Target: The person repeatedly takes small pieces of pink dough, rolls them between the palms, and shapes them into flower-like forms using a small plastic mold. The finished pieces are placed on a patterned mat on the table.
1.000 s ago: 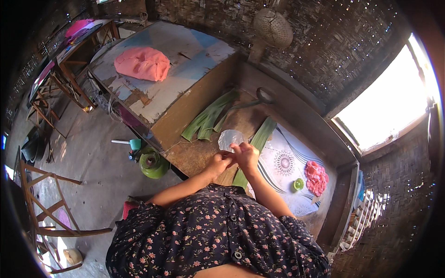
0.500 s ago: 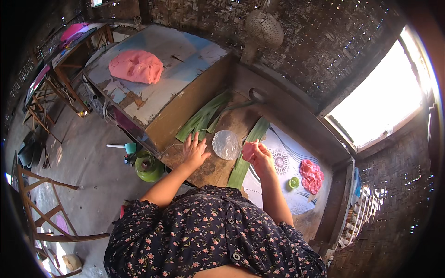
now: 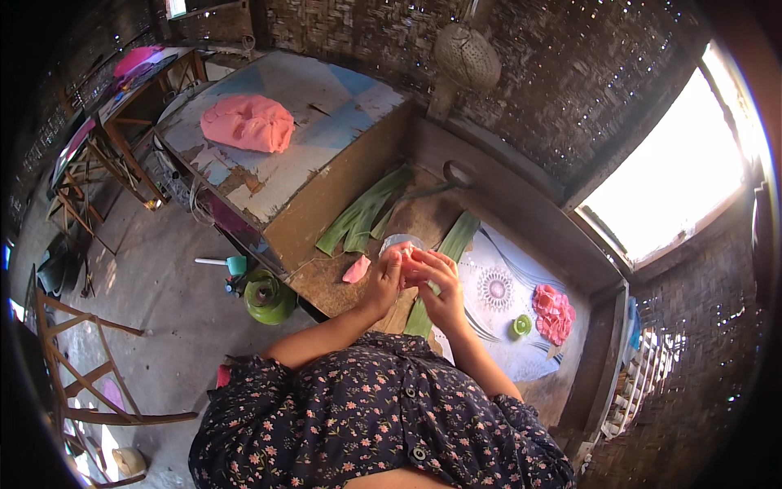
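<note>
In front of my chest my two hands have come together over the low wooden table. My left hand [image 3: 384, 285] has its fingers closed on a lump of soft pink dough [image 3: 401, 249]. From the other side my right hand [image 3: 438, 284] pinches the same lump with its fingertips. Behind the hands the clear plastic sheet [image 3: 417, 240] is partly covered by them. A smaller pink dough piece [image 3: 356, 269] rests on the bare wood to the left of my left hand. Long green leaf strips [image 3: 460, 235] lie beside and beyond my hands.
On the raised board at left sits a big pink dough mass [image 3: 248, 124]. Right of my hands, a patterned sheet [image 3: 494, 265] bears a small green cup [image 3: 520, 326] and a heap of flat pink pieces [image 3: 554, 314]. A green pot [image 3: 269, 297] and a blue dipper [image 3: 236, 265] stand left.
My left hand has left its flat, spread pose and moved right to meet my right hand at the pink dough. A small pink piece now shows on the wood at left.
</note>
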Motion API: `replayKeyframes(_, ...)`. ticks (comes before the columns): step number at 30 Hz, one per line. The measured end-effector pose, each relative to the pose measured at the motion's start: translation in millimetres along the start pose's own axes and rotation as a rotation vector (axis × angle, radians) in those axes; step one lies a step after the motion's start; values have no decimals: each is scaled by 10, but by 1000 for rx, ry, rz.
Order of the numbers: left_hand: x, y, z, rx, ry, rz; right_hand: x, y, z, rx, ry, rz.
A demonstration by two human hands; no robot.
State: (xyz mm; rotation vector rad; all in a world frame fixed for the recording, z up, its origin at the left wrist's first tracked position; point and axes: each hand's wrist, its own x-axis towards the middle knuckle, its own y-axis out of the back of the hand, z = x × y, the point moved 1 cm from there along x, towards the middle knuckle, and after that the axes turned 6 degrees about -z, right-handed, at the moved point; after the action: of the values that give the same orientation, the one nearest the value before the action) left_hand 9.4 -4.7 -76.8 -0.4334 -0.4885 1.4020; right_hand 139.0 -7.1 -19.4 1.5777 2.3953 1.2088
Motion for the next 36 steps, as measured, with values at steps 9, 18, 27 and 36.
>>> replayKeyframes(9, -131, 104, 67, 585, -338, 45, -60, -135, 136, 852, -370, 32)
replayKeyframes(18, -14, -21, 194, -426, 354, -192, -120, -251, 120, 197, -145, 220)
replayKeyframes(27, -7, 58, 263, 32, 358, 84, -40, 14, -104, -273, 80, 229)
replayKeyframes(36, -51, -18, 284, 183, 168, 68, 33, -82, -195, -149, 45, 233)
